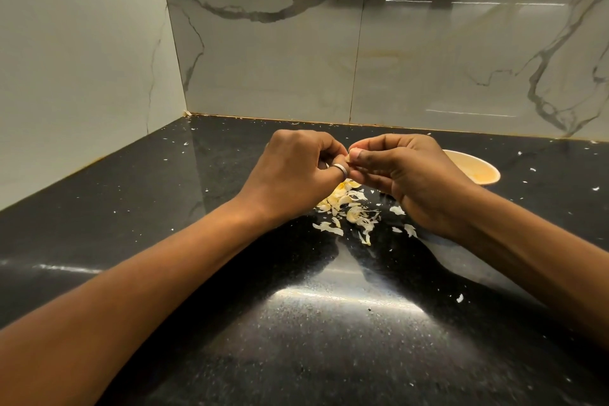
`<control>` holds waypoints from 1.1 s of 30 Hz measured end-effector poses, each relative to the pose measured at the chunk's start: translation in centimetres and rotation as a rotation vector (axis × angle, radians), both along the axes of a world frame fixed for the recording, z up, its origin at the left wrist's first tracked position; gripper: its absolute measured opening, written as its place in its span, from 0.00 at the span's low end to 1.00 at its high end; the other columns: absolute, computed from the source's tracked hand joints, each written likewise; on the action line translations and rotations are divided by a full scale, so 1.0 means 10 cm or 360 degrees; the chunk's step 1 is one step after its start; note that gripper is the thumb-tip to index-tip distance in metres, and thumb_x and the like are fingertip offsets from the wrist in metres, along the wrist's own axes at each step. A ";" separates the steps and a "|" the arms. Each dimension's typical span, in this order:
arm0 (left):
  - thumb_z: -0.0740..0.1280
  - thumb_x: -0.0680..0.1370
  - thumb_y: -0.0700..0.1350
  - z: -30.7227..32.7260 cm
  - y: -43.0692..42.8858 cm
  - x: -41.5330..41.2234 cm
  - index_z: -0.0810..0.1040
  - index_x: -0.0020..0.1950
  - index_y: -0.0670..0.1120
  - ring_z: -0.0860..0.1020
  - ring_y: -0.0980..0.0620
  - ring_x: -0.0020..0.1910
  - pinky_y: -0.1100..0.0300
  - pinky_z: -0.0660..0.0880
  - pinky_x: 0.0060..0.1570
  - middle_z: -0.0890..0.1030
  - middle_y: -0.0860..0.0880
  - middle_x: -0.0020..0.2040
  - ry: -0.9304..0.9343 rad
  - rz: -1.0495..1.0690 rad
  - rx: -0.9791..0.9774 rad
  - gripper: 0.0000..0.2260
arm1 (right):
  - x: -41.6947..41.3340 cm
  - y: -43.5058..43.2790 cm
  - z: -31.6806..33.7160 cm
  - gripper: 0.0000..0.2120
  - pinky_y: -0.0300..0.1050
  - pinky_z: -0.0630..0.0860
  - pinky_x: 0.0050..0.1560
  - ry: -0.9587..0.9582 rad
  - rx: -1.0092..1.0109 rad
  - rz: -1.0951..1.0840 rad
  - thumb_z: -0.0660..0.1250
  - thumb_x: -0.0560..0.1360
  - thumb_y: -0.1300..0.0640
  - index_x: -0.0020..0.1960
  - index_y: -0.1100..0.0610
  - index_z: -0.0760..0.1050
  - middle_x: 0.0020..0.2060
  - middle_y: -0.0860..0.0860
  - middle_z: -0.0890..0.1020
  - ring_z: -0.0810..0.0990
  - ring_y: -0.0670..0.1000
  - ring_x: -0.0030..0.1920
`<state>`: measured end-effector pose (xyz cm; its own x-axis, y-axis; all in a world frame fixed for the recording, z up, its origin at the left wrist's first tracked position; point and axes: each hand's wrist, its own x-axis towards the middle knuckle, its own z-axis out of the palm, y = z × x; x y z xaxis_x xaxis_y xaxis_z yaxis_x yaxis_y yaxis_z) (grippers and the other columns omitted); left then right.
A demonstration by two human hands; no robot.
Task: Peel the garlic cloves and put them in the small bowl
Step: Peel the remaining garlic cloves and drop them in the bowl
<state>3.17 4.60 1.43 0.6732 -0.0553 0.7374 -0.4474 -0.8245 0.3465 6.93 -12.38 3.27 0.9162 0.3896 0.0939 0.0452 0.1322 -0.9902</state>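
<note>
**Stripping a clove over the heap of skins**

From my end, the black surface (131, 208) on the left is polished and speckled, and it throws back hard glare. My left hand (296, 171), with a metal ring (341, 169) on one finger, has its fingers curled and pinches one end of the garlic clove (348, 156). Only a pale sliver of the clove shows between the fingertips. Below it lies the heap of peels (346, 208): thin, papery, curled flakes, cream to yellow, light enough to scatter. My right hand (412, 181) pinches the clove's other side, thumb on top.

To do this well I'd hold the clove firm with the left, catch a loose edge of skin with the right thumbnail, and pull along the length rather than squeeze. The clove is small and probably slick once bare. The small bowl (478, 171), round, smooth and cream-coloured, sits just behind the right hand, partly hidden by it.
</note>
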 end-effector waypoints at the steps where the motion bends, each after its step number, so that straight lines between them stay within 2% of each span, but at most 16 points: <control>1: 0.71 0.77 0.45 0.00 0.00 0.00 0.86 0.49 0.47 0.79 0.59 0.34 0.63 0.77 0.37 0.84 0.54 0.37 0.0004 -0.0011 0.0012 0.05 | 0.00 0.00 0.00 0.06 0.38 0.83 0.42 -0.0001 -0.0007 -0.0005 0.69 0.76 0.70 0.52 0.69 0.80 0.41 0.59 0.86 0.87 0.52 0.42; 5: 0.71 0.78 0.43 0.01 0.00 0.00 0.86 0.50 0.46 0.78 0.64 0.33 0.71 0.74 0.37 0.81 0.57 0.36 0.0029 -0.0058 0.0013 0.05 | 0.00 -0.01 0.00 0.05 0.40 0.83 0.46 0.0010 -0.0022 -0.0022 0.68 0.76 0.70 0.51 0.69 0.80 0.44 0.60 0.85 0.86 0.52 0.43; 9: 0.70 0.79 0.44 0.00 0.00 0.00 0.86 0.51 0.46 0.76 0.66 0.34 0.74 0.71 0.38 0.79 0.59 0.37 0.0067 -0.0063 0.0034 0.05 | -0.01 -0.01 0.01 0.05 0.39 0.83 0.45 0.0033 -0.0006 -0.0042 0.68 0.76 0.71 0.52 0.69 0.80 0.43 0.60 0.85 0.86 0.52 0.42; 12: 0.69 0.80 0.43 -0.01 -0.01 -0.01 0.85 0.52 0.45 0.75 0.67 0.33 0.76 0.69 0.37 0.75 0.64 0.34 0.0091 -0.0058 0.0021 0.06 | -0.01 0.00 0.01 0.05 0.40 0.84 0.46 0.0070 0.0036 -0.0051 0.67 0.76 0.71 0.51 0.69 0.80 0.40 0.59 0.85 0.86 0.52 0.42; 14: 0.68 0.80 0.43 -0.02 -0.02 -0.01 0.84 0.52 0.45 0.75 0.66 0.32 0.73 0.73 0.35 0.73 0.64 0.33 0.0106 -0.0062 -0.0008 0.06 | -0.01 0.01 0.01 0.04 0.40 0.84 0.45 0.0095 0.0079 -0.0055 0.67 0.76 0.72 0.50 0.69 0.79 0.39 0.59 0.85 0.86 0.52 0.41; 17: 0.68 0.80 0.43 -0.03 -0.04 -0.02 0.84 0.53 0.44 0.77 0.63 0.32 0.61 0.80 0.37 0.73 0.63 0.33 0.0138 -0.0054 -0.0059 0.06 | -0.02 0.02 0.00 0.04 0.40 0.84 0.44 0.0129 0.0133 -0.0043 0.67 0.76 0.72 0.50 0.69 0.79 0.38 0.59 0.85 0.87 0.53 0.41; 21: 0.68 0.80 0.43 -0.04 -0.06 -0.01 0.84 0.53 0.45 0.78 0.60 0.34 0.54 0.83 0.38 0.75 0.61 0.34 0.0170 -0.0042 -0.0153 0.06 | -0.03 0.03 0.01 0.05 0.38 0.83 0.41 0.0173 0.0193 -0.0028 0.67 0.76 0.73 0.50 0.69 0.79 0.38 0.58 0.85 0.87 0.53 0.41; 24: 0.67 0.80 0.43 -0.04 -0.07 -0.02 0.84 0.52 0.45 0.80 0.58 0.33 0.54 0.83 0.37 0.77 0.59 0.34 0.0194 -0.0034 -0.0227 0.06 | -0.05 0.04 0.00 0.05 0.37 0.82 0.40 0.0171 0.0194 -0.0019 0.67 0.76 0.73 0.50 0.69 0.79 0.37 0.58 0.85 0.87 0.51 0.40; 28: 0.68 0.80 0.42 -0.02 -0.06 -0.03 0.83 0.51 0.44 0.82 0.56 0.31 0.58 0.81 0.29 0.81 0.55 0.36 0.0256 -0.0066 -0.0399 0.05 | -0.09 0.09 -0.02 0.06 0.37 0.83 0.40 0.0175 0.0157 0.0041 0.66 0.75 0.74 0.50 0.70 0.80 0.38 0.57 0.85 0.86 0.50 0.39; 31: 0.68 0.79 0.41 0.01 -0.06 -0.04 0.82 0.49 0.45 0.83 0.56 0.33 0.58 0.81 0.29 0.82 0.52 0.37 0.0341 -0.0096 -0.0519 0.04 | -0.09 0.09 -0.01 0.06 0.38 0.84 0.43 0.0195 0.0178 0.0065 0.66 0.75 0.74 0.50 0.69 0.80 0.38 0.58 0.85 0.86 0.51 0.40; 33: 0.67 0.80 0.41 0.04 -0.05 -0.05 0.82 0.48 0.44 0.83 0.54 0.34 0.57 0.82 0.29 0.82 0.50 0.36 0.0378 -0.0090 -0.0561 0.04 | -0.09 0.09 0.00 0.07 0.38 0.83 0.40 0.0220 0.0202 0.0076 0.65 0.76 0.74 0.51 0.70 0.79 0.40 0.59 0.85 0.86 0.51 0.40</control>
